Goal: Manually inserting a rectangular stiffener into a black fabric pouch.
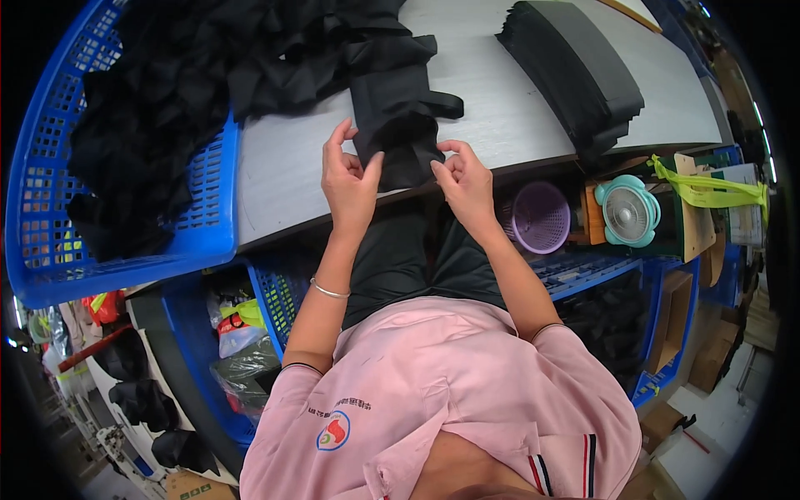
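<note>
A black fabric piece (400, 171) with folded layers and a loop lies at the near edge of the table, between my hands. My left hand (350, 187) is at its left edge, the thumb on the cloth and the index finger bent beside it. On the opposite edge, my right hand (467, 187) pinches the cloth between thumb and fingers. The piece runs up toward a heap of similar black fabric (292, 58). What the lower fingers do under the cloth is hidden.
The heap spills into a blue plastic basket (200, 242) at the left of the light grey table (283, 187). A stack of black fabric strips (579, 71) lies at the right. Below the table's right edge are a purple basket (540, 218) and a small turquoise fan (627, 211).
</note>
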Motion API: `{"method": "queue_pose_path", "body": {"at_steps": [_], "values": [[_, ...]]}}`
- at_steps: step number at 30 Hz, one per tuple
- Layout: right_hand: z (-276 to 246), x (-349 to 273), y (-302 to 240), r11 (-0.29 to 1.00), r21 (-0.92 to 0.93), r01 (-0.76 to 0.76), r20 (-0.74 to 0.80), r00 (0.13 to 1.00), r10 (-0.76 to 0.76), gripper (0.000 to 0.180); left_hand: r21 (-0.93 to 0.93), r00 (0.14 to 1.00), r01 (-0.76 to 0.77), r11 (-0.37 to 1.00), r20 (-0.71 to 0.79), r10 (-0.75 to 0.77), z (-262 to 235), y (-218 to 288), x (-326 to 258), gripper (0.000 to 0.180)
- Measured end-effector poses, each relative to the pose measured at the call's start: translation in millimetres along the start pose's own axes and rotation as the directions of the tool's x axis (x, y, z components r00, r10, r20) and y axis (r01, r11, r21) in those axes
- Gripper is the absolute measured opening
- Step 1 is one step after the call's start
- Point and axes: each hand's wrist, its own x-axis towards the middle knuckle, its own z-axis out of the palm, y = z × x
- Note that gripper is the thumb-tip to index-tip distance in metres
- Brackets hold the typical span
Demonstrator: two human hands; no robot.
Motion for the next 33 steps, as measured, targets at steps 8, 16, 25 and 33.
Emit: {"method": "queue_pose_path", "body": {"at_steps": [8, 16, 25, 33], "values": [[-29.7, 29.3, -1.3, 0.977, -0.209, 0.041, -0.098, 0.993, -0.063, 0.03, 0.048, 0.998, -0.06, 0.997, 0.011, 0.06, -7.2, 1.0, 26.7, 0.065], [-205.0, 119.4, -27.3, 0.358, -0.934, -0.017, -0.253, 0.738, -0.625, 0.042, -0.11, 1.0, -0.024, 0.994, 0.009, 0.025, -22.5, 26.7, -5.8, 0.056], [-275.5, 153.0, -15.1, 0.614, -0.79, 0.0, -0.171, 0.96, -0.221, 0.025, -0.405, 0.96, 0.187, 0.895, 0.268, -0.079, -18.8, 41.0, -49.1, 0.037], [-103.2, -22.4, -75.7, 0.494, -0.764, 0.415, -0.075, 0.704, -0.706, 0.012, -0.615, 0.695, 0.626, 0.48, 0.719, 0.014, 29.6, 39.5, -73.1, 0.074]]}}
